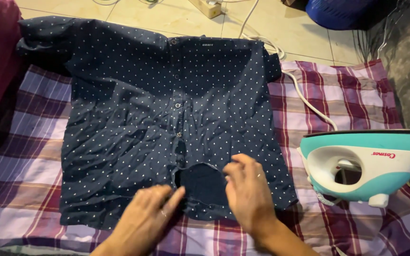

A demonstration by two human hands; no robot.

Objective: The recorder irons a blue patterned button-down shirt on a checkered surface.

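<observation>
Palms down, your left hand (145,215) and right hand (246,192) press flat with fingers spread beside the dotted navy shirt's (134,114) collar, smoothing it on the plaid cloth (352,95), the turquoise iron (371,166) parked aside.

The shirt (167,118) lies on the cloth (357,95), the iron (371,163) right of it, seemingly upright.

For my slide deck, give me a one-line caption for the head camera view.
Left hand and right hand flatten a navy dotted button-up shirt on a purple plaid cloth, beside a teal-and-white iron.
</observation>
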